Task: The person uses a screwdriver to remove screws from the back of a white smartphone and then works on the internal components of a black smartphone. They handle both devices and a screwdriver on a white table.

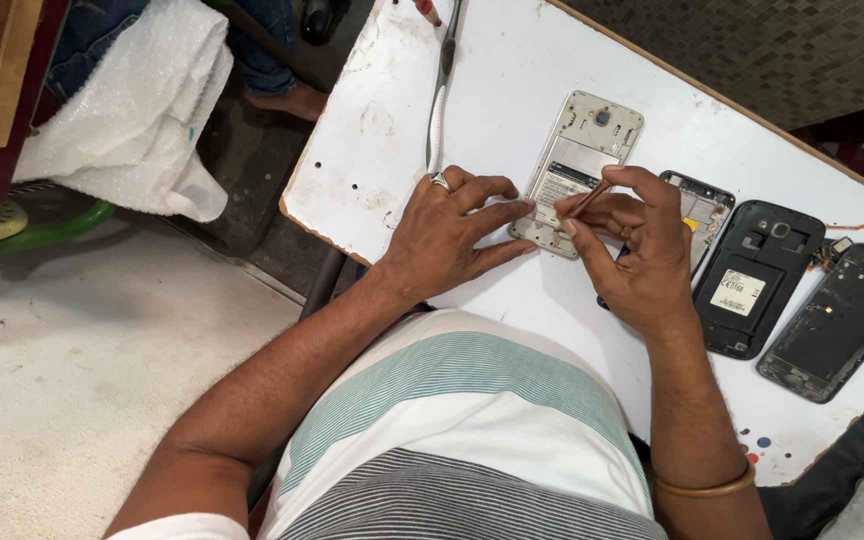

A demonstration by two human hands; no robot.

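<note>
Nearest, left hand (442, 235): ringed, fingers spread flat, pressing the lower edge of an opened pale phone frame (580, 165) at mid-table. Right hand (637, 255): pinched around a thin brown-handled tool (588, 198), tip apparently on the frame's lower end, though contact is hard to confirm. White table (512, 90): scuffed, wood-edged. Toward its right edge: a dark opened phone (752, 280) and a stripped black phone body (840, 320), side by side. Partly under the right hand: another phone part (704, 212). Far edge: tweezers (440, 95).
</note>
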